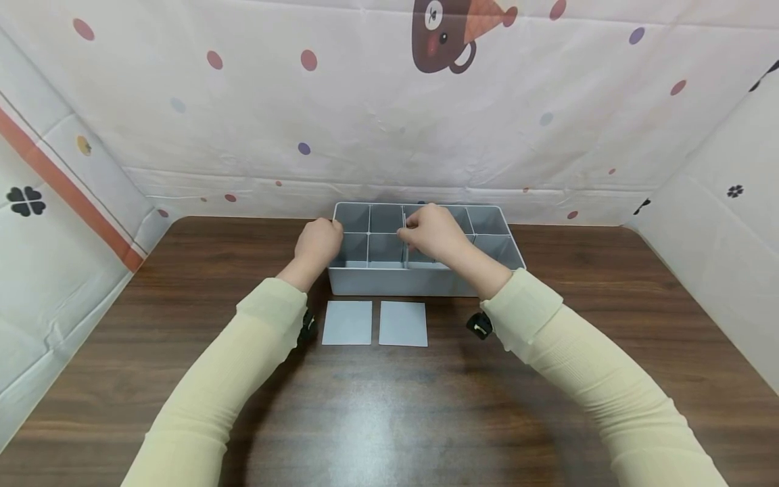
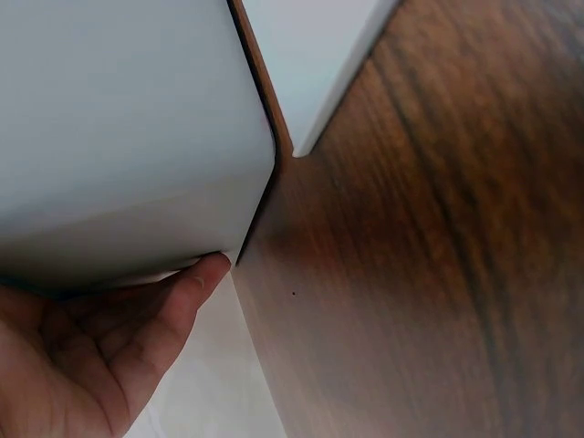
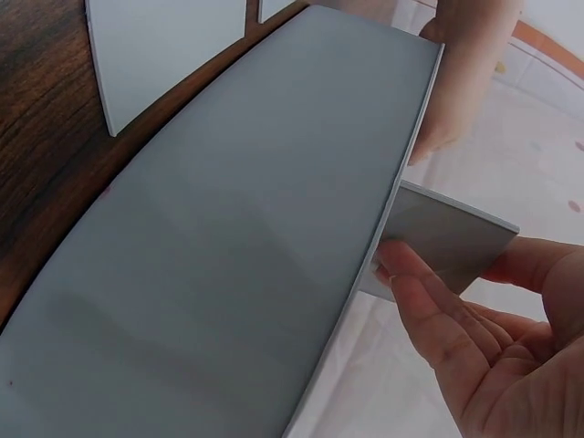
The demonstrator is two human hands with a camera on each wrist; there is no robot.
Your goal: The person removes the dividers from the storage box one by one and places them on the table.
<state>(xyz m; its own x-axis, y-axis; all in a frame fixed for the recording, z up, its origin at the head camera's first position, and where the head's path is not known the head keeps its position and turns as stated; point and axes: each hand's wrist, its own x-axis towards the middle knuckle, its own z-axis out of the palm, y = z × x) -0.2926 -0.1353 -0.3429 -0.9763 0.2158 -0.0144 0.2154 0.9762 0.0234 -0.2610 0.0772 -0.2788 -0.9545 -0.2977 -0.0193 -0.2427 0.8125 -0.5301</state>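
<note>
A grey compartment box stands near the back of the table, split by thin dividers into several square cells. My left hand grips the box's left wall by the rim; in the left wrist view its fingers lie against the box side. Over the middle of the box, my right hand pinches a thin grey divider panel between thumb and fingers. That panel sticks up above the rim in the right wrist view; its lower part is hidden behind the front wall.
Two flat light-grey square panels, a left one and a right one, lie side by side in front of the box. The dark wooden table meets a patterned cloth behind the box.
</note>
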